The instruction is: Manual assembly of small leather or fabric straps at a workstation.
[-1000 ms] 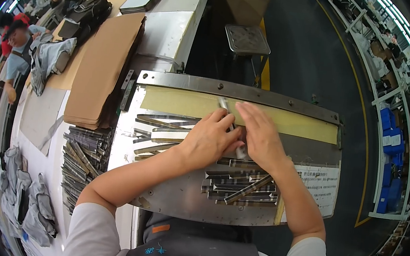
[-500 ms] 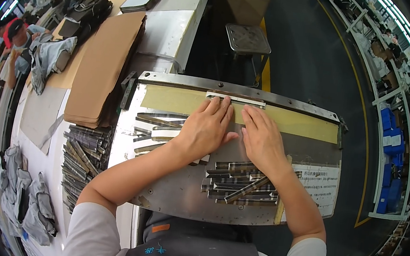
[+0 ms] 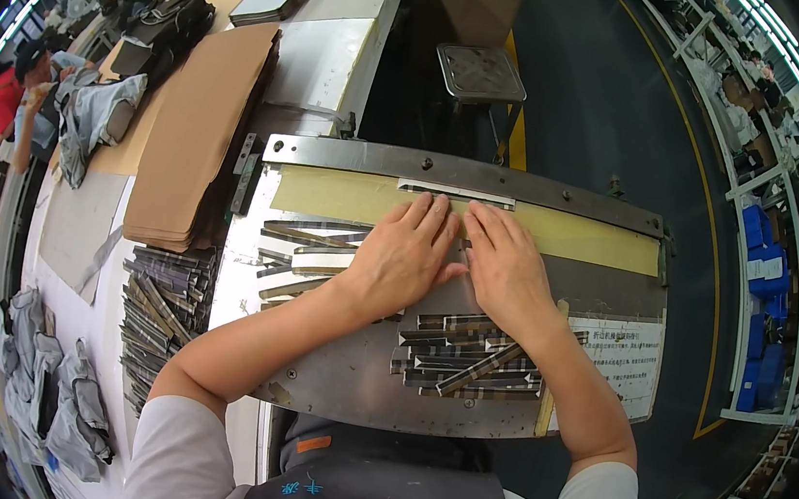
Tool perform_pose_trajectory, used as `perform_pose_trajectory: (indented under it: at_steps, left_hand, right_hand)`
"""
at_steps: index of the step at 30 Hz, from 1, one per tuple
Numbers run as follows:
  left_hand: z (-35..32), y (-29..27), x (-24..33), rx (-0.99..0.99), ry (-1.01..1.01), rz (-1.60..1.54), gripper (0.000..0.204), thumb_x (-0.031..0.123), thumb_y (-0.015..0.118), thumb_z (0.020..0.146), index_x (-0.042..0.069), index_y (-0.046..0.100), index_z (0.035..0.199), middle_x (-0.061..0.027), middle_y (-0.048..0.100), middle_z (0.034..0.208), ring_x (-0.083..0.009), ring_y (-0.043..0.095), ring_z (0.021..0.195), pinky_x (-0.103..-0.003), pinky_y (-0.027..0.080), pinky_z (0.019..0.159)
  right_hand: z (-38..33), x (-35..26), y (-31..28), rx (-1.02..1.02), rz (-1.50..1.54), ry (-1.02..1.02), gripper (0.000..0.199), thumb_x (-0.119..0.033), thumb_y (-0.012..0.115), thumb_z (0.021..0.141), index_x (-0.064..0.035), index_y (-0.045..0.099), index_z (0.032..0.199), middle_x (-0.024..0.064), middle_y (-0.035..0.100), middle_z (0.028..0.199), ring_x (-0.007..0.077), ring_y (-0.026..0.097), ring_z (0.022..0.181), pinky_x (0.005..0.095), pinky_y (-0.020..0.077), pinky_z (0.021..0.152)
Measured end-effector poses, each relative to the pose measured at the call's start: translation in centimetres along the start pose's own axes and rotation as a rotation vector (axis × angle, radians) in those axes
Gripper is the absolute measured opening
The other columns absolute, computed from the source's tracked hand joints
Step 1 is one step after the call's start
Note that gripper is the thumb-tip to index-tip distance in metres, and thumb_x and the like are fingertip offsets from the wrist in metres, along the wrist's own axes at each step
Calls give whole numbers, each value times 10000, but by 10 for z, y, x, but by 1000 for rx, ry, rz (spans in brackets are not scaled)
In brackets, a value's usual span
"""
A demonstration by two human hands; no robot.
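My left hand [image 3: 401, 255] lies flat on a metal work plate [image 3: 356, 381], its fingers stretched forward and its thumb out to the right. Close beside it, my right hand [image 3: 506, 275] rests the same way. The fingertips of both reach the near edge of a narrow strip [image 3: 416, 188], white and dark plaid, which lies along the far metal bar [image 3: 351, 156] over a band of yellow tape [image 3: 595, 246]. Whether the fingers press on the strip or only touch it, I cannot tell. Loose dark-and-white strips [image 3: 306, 259] lie left of my left hand. A pile of plaid strips [image 3: 471, 359] sits below my right hand.
A heap of plaid strips [image 3: 154, 311] and a stack of brown cardboard [image 3: 202, 131] lie on the left table. Grey cloth pieces [image 3: 82, 401] are further left, where people sit. A metal stool [image 3: 481, 73] stands beyond the plate; racks with blue bins [image 3: 767, 274] line the right.
My fingertips have drawn slightly nearer to me, off the middle of the strip, so its dark plaid part shows. My right hand has shifted a little left. A seated person at left has moved.
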State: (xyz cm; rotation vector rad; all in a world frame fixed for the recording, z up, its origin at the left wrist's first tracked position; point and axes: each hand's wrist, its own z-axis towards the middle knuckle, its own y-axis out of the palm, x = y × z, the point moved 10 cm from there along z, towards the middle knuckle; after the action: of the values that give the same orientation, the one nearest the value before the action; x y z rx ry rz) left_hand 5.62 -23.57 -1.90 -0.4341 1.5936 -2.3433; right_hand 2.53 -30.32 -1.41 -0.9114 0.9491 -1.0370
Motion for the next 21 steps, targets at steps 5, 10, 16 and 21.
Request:
perform_pose_trajectory:
  at_steps: [5, 10, 16, 21]
  left_hand:
    - [0, -1, 3, 10, 24, 46, 596, 423, 600, 883, -58, 535, 1229, -258, 537, 1277, -373, 491, 1229, -431, 400, 1041]
    - [-2, -2, 4, 8, 15, 49, 588, 411, 602, 884, -56, 533, 1234, -252, 541, 1281, -372, 507, 1212, -430, 404, 1036]
    - [-5, -23, -18, 37, -83, -169, 448, 247, 685, 845, -33, 554, 1170, -198, 601, 1190, -346, 585, 1087, -430, 457, 950]
    - [-21, -80, -58, -118, -229, -182, 327, 184, 730, 803, -13, 615, 1038, -159, 629, 967, -342, 616, 918, -414, 508, 790]
  right_hand:
    - [0, -1, 0, -1, -4, 3, 424, -92, 603, 865, 50, 543, 1261, 176, 525, 1327, 332, 477, 1253, 429, 385, 1055]
    - [1, -3, -3, 22, -14, 0, 416, -81, 603, 838, 61, 552, 1225, 169, 528, 1312, 307, 482, 1253, 414, 404, 1039]
    - [5, -13, -6, 81, 6, -141, 366, -40, 597, 814, 29, 595, 1173, 149, 574, 1237, 300, 530, 1172, 414, 422, 1009]
    - [5, 3, -34, 27, 222, 4, 224, 31, 582, 814, 20, 635, 1031, 160, 622, 947, 338, 585, 917, 409, 483, 820]
